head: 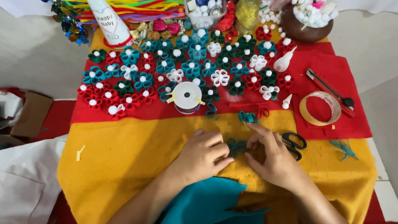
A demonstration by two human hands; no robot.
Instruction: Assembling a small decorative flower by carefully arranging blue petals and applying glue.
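Note:
Both my hands rest on the yellow felt [124, 161] and pinch a small teal felt flower [237, 146] between their fingertips. My left hand [202, 155] holds its left side, my right hand [271, 155] its right side. A loose teal felt loop [248, 118] lies just beyond the flower. Black scissors [295, 143] lie right beside my right hand. A teal felt sheet [207, 203] lies under my forearms.
Several finished red, teal, green and white felt flowers [182, 68] with white pompoms cover the red felt [331, 120] behind. A white spool [187, 97], a glue bottle [285, 60], a tape roll [320, 108], a cutter [329, 88] and a brown bowl of pompoms [309, 20] stand nearby.

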